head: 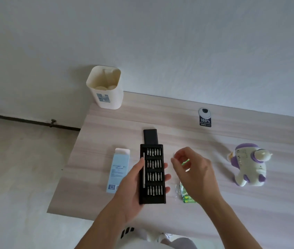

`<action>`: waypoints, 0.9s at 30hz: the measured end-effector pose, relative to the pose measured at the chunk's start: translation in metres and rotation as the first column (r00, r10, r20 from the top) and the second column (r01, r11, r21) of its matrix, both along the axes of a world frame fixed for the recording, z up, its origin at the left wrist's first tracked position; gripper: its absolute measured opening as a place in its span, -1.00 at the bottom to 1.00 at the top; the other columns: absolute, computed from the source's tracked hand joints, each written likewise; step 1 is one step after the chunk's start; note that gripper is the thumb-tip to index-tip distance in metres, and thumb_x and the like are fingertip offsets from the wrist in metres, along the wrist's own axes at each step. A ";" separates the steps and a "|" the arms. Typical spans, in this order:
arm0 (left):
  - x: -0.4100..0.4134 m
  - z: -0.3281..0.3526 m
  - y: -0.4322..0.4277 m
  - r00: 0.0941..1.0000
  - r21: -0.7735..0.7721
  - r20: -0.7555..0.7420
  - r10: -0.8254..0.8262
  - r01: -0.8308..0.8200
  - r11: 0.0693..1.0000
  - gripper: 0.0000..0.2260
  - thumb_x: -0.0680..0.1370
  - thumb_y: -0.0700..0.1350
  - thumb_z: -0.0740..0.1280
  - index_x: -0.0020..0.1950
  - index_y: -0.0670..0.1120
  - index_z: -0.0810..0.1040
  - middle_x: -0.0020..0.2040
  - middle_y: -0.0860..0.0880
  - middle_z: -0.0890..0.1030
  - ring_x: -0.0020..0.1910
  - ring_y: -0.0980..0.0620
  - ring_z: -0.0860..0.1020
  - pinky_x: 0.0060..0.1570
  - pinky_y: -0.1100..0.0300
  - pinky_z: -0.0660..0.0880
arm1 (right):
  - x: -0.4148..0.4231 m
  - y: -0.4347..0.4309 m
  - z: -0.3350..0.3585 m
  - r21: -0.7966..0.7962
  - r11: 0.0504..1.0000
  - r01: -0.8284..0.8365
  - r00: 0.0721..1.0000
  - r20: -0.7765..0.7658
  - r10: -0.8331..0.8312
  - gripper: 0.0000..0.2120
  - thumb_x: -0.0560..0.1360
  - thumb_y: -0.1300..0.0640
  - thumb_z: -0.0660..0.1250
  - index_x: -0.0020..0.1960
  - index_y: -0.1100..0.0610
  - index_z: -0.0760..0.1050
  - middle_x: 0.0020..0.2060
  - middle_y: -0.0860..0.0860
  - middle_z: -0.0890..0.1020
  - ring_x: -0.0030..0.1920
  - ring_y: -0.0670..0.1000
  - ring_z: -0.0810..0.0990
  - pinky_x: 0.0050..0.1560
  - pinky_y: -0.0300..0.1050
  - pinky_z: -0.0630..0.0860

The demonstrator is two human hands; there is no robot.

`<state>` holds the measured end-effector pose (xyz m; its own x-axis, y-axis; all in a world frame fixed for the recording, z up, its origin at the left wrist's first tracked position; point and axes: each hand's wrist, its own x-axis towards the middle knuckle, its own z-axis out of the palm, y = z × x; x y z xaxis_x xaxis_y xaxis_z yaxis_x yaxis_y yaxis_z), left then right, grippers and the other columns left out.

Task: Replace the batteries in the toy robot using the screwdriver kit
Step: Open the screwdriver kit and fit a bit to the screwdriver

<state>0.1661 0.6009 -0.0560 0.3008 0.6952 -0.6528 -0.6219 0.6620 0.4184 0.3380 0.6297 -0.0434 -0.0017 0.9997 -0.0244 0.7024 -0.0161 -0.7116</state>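
The left hand grips the kit from below. Its thumb lies along the left edge and its fingertips show past the right edge. The kit's black tray is slid out of its sleeve, which sticks out at the far end. Four rows of bits show in the tray, and a silver driver lies along its left side.

The right hand hovers just right of the kit, apart from it, with fingers bent and thumb and forefinger close together. Something glints under the palm, but I cannot tell whether the hand holds anything.

Below that hand, green batteries in clear wrap lie on the table, partly hidden by the wrist. A blue box lies flat just left of the kit. The toy robot, white and purple, lies well to the right, untouched. A white bin stands at the far left corner. A grommet with a sticker sits near the far edge.
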 end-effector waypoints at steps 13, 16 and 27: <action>0.077 0.022 -0.010 0.973 0.077 -0.006 -0.231 0.231 0.970 -0.49 0.65 0.21 0.04 0.25 -0.05 0.66 0.19 -0.13 0.63 0.07 -0.08 0.62 0.05 0.01 0.58 | 0.056 -0.067 0.024 0.134 0.984 -0.118 0.993 0.039 0.114 -0.77 0.39 -0.09 0.38 0.02 -0.05 0.54 -0.18 -0.25 0.43 -0.26 -0.15 0.48 -0.32 -0.30 0.47; 0.085 0.025 -0.010 0.973 0.082 0.003 -0.233 0.232 0.969 -0.48 0.65 0.21 0.05 0.23 -0.06 0.67 0.15 -0.16 0.62 0.02 -0.08 0.64 -0.06 0.04 0.61 | 0.060 -0.067 0.028 0.124 0.983 -0.132 0.990 0.074 0.123 -0.72 0.39 -0.12 0.36 0.07 -0.10 0.53 -0.17 -0.25 0.41 -0.26 -0.14 0.47 -0.33 -0.15 0.54; 0.096 0.032 -0.013 0.982 0.057 -0.057 -0.182 0.185 0.981 -0.51 0.63 0.26 0.06 0.12 0.05 0.72 0.09 -0.09 0.68 0.03 -0.06 0.66 0.15 -0.12 0.56 | 0.070 -0.039 0.054 -0.051 0.967 -0.250 0.942 0.217 0.256 -0.38 0.40 -0.20 0.42 0.39 -0.24 0.25 -0.28 -0.29 0.36 -0.19 -0.13 0.45 -0.26 -0.21 0.35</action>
